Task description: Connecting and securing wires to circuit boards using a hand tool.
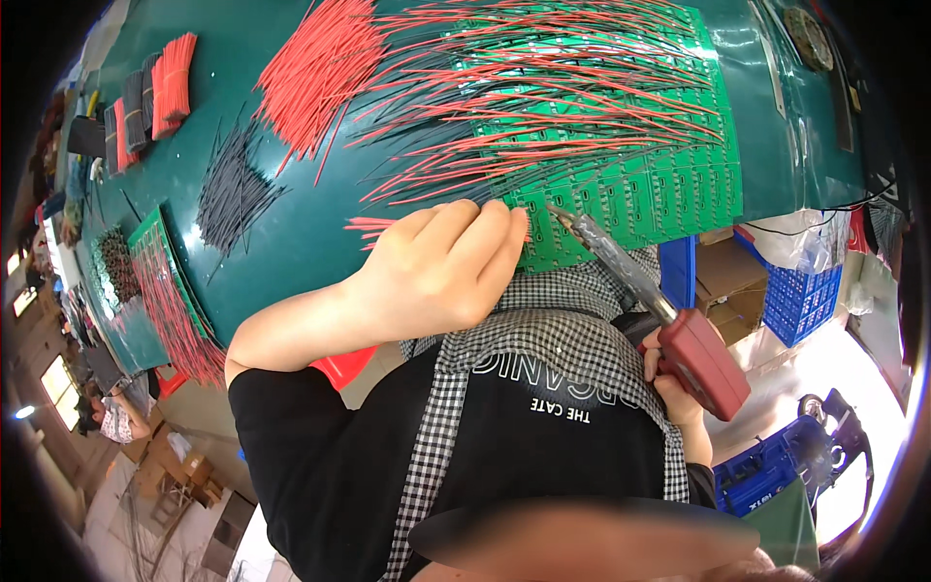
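A sheet of green circuit boards [669, 194] lies on the table in front of me, with many red and black wires fanned across it toward the left. My left hand [446, 257] is closed at the sheet's near left edge, pinching red wires [367, 225] whose ends stick out to its left. Gripped in my right hand [669, 383] is a soldering gun [700, 359] with a dark red body and a long metal barrel. Its tip points at the boards just right of my left fingers; whether it touches them I cannot tell.
A loose heap of red wires [320, 78] and a smaller black heap [236, 184] lie on the green table [281, 262]. Tied bundles [173, 82] sit at the far left. Another wired board sheet [160, 252] lies near the left edge. Blue crates [803, 301] stand at right.
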A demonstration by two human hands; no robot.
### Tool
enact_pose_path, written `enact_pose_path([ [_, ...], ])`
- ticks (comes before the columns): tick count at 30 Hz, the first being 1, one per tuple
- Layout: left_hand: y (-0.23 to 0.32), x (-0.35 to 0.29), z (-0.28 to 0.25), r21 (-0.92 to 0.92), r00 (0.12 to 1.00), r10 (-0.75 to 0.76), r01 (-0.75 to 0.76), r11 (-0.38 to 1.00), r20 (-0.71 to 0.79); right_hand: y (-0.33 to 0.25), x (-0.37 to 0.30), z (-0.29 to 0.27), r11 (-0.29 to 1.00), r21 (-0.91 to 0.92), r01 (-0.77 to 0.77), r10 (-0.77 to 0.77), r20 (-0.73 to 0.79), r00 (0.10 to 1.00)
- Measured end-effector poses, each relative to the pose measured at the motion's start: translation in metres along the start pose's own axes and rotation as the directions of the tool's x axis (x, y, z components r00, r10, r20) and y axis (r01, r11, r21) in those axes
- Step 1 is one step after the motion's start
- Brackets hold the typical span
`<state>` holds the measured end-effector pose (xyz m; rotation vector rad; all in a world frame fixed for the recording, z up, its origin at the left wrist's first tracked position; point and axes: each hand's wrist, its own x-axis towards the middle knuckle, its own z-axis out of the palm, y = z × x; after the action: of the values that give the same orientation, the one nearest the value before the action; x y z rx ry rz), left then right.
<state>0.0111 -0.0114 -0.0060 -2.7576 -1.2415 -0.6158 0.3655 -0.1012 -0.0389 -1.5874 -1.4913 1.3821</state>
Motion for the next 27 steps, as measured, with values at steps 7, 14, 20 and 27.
enact_pose_path([
  [7,-0.005,-0.006,0.005,-0.011,0.999,-0.029,0.029,1.000,0.040,-0.012,0.013,0.000,0.996,-0.069,0.051,-0.039,0.172,0.984],
  [14,-0.004,-0.005,0.004,-0.035,0.997,-0.032,0.034,0.999,0.069,-0.019,0.021,0.006,0.945,-0.161,0.284,-0.259,0.163,0.952],
  [20,-0.003,-0.003,0.003,-0.003,0.996,-0.032,0.033,0.999,0.077,-0.019,0.022,0.007,0.980,-0.036,0.193,-0.187,0.135,0.973],
  [27,0.000,-0.003,0.003,0.039,0.995,-0.020,0.017,0.999,0.093,-0.041,0.044,0.011,0.835,-0.250,0.490,-0.413,0.306,0.858],
])
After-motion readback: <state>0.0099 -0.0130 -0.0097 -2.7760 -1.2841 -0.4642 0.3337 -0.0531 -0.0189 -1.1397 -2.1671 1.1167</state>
